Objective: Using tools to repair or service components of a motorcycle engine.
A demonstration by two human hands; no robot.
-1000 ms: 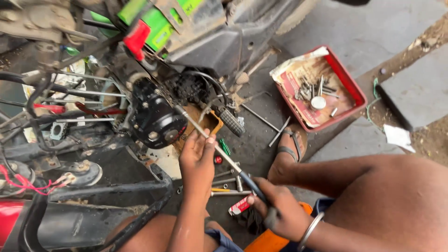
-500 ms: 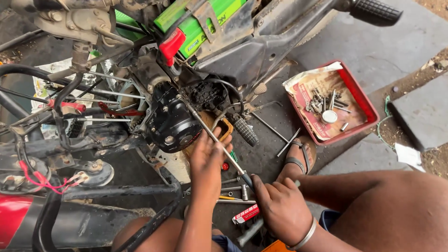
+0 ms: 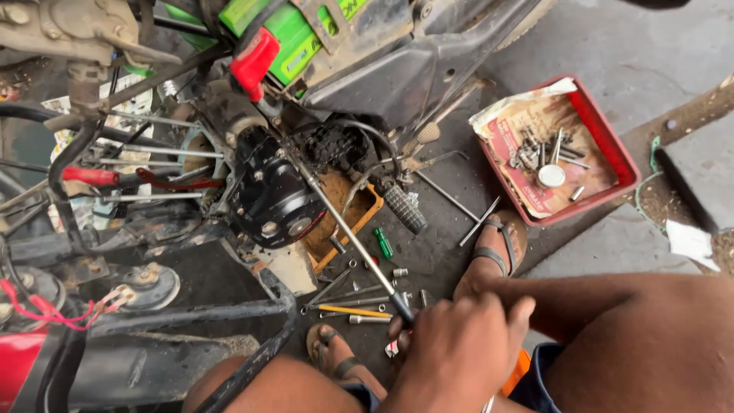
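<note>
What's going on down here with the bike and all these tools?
A person is crouched beside a stripped-down motorcycle, working on its black engine cover. One hand grips the handle end of a long metal tool whose tip reaches up to the engine; which hand it is, I cannot tell. Loose sockets and a yellow-handled tool lie on the ground near the person's sandalled feet, and a red tray of bolts and small parts sits to the right.

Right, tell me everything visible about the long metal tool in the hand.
The long tool is a slim, bare steel shaft, grey and smudged, with a dark collar at its near end. It slants from the black engine cover down to the hand, which grips that near end. Its far tip meets the engine beside the cover; the tip itself cannot be made out.
</note>
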